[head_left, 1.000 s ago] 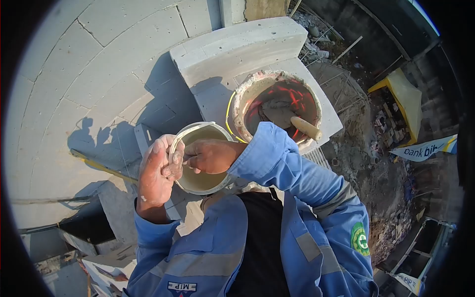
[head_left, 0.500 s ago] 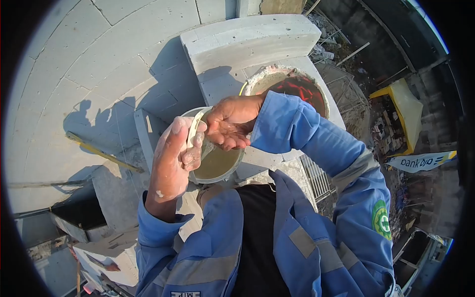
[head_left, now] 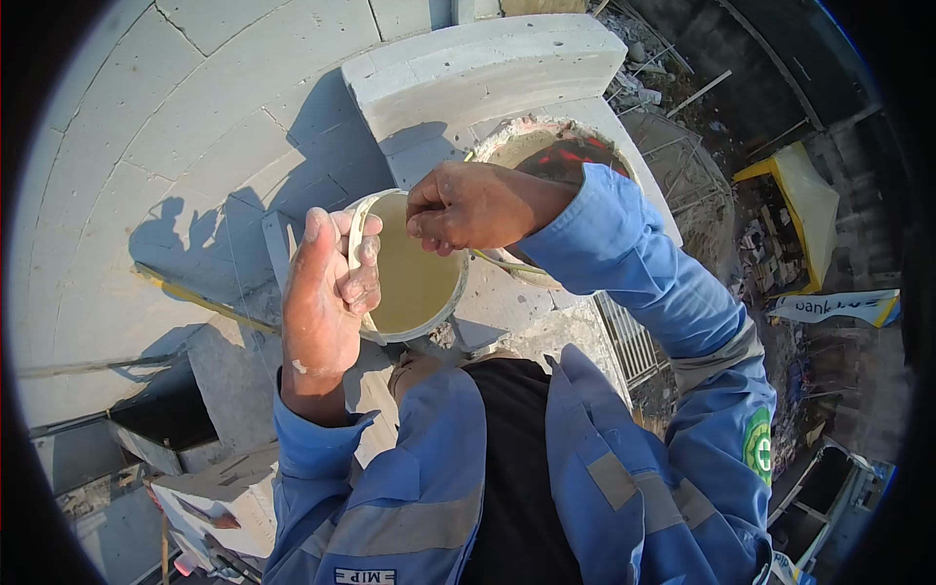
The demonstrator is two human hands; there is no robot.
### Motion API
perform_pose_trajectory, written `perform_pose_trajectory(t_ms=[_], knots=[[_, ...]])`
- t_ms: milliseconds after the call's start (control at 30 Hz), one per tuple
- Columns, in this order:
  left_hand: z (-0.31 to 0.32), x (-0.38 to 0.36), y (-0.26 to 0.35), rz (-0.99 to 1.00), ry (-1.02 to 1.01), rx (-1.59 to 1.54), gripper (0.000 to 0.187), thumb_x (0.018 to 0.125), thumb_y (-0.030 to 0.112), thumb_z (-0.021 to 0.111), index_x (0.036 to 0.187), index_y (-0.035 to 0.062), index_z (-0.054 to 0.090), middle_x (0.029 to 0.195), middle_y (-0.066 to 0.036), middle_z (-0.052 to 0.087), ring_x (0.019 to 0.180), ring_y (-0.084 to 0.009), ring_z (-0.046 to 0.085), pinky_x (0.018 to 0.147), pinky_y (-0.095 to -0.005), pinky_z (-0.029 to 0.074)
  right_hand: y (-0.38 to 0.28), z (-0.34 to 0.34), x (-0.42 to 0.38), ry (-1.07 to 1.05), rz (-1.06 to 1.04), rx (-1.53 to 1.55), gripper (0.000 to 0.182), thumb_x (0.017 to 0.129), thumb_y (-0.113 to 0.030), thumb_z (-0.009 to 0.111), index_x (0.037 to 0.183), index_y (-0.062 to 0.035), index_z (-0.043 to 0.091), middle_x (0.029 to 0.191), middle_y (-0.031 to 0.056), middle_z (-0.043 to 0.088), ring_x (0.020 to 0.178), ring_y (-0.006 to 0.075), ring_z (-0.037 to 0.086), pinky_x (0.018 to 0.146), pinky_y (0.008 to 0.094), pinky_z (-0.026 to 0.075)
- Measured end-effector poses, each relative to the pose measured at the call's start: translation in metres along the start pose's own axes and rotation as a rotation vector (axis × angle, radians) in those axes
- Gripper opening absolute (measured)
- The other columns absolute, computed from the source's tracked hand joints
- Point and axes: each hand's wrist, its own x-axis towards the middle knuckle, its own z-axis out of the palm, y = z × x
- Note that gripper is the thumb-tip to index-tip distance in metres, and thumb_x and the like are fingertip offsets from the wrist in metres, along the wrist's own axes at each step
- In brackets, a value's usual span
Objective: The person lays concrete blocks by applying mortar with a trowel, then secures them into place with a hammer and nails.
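Greenish-tan liquid [head_left: 414,288] lies inside a pale bucket [head_left: 413,335], which stands in front of the person, and both bare hands are gathered at it. The left hand [head_left: 327,292], dusted with whitish residue, is closed around a pale curved strip [head_left: 360,210] along the bucket's left side; it cannot be told whether that strip belongs to the rim or is a separate piece. The right hand [head_left: 478,207] is over the bucket's right side with its fingers curled inward and narrow, the tips above the liquid; whether anything is pinched inside them is hidden. Judged from this pose, the step in hand is close handwork over the liquid, with the left hand bracing and the right free to move. As a judgement, the next move calls for a steady left hold and for care that the right forearm does not knock the second container. That one, a larger bucket [head_left: 564,124] with a crusted rim, stands just beyond and to the right, partly covered by the right hand and sleeve [head_left: 624,234]. Inside it are dark contents with bright red streaks [head_left: 575,154], their nature unclear. Behind the larger bucket stands a light grey block [head_left: 487,73], near a wall [head_left: 107,146] of similar blocks.
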Motion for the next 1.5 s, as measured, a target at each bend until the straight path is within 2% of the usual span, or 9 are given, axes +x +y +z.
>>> perform_pose_trajectory(t_ms=[67,300,367,567,633,700,900,1367,1500], knots=[[0.0,-0.003,-0.003,0.011,-0.019,0.028,0.07,0.097,0.064,0.04,0.115,-0.0026,0.052,0.086,0.002,0.049,0.06,-0.0018,0.035,0.054,-0.0182,0.029,0.034,0.045,0.057,0.078,-0.298,-0.227,0.03,0.089,-0.023,0.053,0.091,0.0017,0.07,0.08,0.0124,0.071,0.079,0.0234,0.07,0.072,0.0369,0.055],[0.001,-0.015,-0.01,0.048,0.039,0.074,0.072,0.096,0.066,0.042,0.115,-0.0026,0.052,0.086,0.003,0.048,0.062,-0.0021,0.035,0.057,-0.0185,0.029,0.046,0.087,0.126,-0.455,-0.065,-0.708,0.028,0.089,-0.023,0.051,0.095,-0.0047,0.071,0.085,0.0075,0.071,0.07,0.0224,0.067,0.065,0.037,0.054],[-0.003,-0.016,-0.01,0.064,0.051,0.058,0.071,0.096,0.066,0.041,0.115,-0.0023,0.052,0.086,0.003,0.048,0.063,-0.0023,0.035,0.057,-0.0184,0.029,0.025,0.059,0.094,-0.537,0.109,-0.068,0.024,0.088,-0.025,0.055,0.087,-0.0052,0.069,0.074,0.005,0.066,0.059,0.0155,0.061,0.053,0.0314,0.049],[-0.002,-0.004,-0.007,0.019,0.043,-0.02,0.067,0.095,0.062,0.051,0.111,-0.0021,0.056,0.082,0.004,0.048,0.059,-0.0001,0.034,0.054,-0.0185,0.026,0.034,-0.059,-0.021,-0.168,0.125,0.426,0.026,0.093,-0.024,0.058,0.079,-0.0029,0.066,0.064,0.0035,0.06,0.057,0.0097,0.06,0.05,0.0253,0.047],[-0.004,0.003,-0.002,0.044,0.032,0.068,0.067,0.096,0.063,0.047,0.108,-0.0016,0.054,0.082,0.004,0.047,0.058,-0.0003,0.033,0.052,-0.0173,0.027,0.082,-0.056,-0.053,0.264,0.193,0.145,0.027,0.089,-0.027,0.06,0.088,-0.0002,0.067,0.071,0.0095,0.066,0.062,0.0197,0.066,0.055,0.0325,0.053],[-0.005,0.017,0.005,0.069,0.018,0.152,0.067,0.097,0.065,0.042,0.104,-0.0012,0.053,0.082,0.003,0.047,0.056,-0.0005,0.033,0.05,-0.016,0.028,0.145,-0.041,-0.088,0.833,-0.089,-1.282,0.03,0.089,-0.027,0.062,0.097,0.0008,0.065,0.076,0.0123,0.068,0.072,0.0258,0.068,0.064,0.0382,0.054],[-0.01,0.043,0.011,0.074,0.072,0.174,0.059,0.098,0.058,0.047,0.103,-0.0006,0.052,0.076,0.003,0.047,0.053,0.0012,0.035,0.046,-0.0142,0.028,0.116,0.006,-0.173,0.899,0.52,-0.4,0.048,0.083,-0.041,0.073,0.109,-0.0009,0.066,0.083,0.0116,0.066,0.075,0.0294,0.067,0.07,0.0436,0.051],[-0.014,0.122,0.059,0.081,-0.184,0.073,0.059,0.096,0.057,0.052,0.104,-0.0014,0.054,0.076,0.002,0.049,0.051,-0.0002,0.035,0.046,-0.0152,0.03,0.1,0.045,-0.144,1.086,0.671,-0.538,0.045,0.084,-0.036,0.072,0.114,-0.0031,0.063,0.099,0.0138,0.061,0.098,0.0326,0.061,0.083,0.0431,0.049],[-0.025,0.143,0.047,-0.008,-0.199,0.049,0.059,0.096,0.057,0.054,0.103,-0.0009,0.055,0.075,0.002,0.047,0.051,-0.0004,0.034,0.046,-0.0162,0.029,0.063,0.072,-0.077,1.04,0.222,-0.604,0.05,0.078,-0.043,0.076,0.11,-0.0052,0.063,0.097,0.0125,0.058,0.095,0.031,0.058,0.088,0.0446,0.046]])
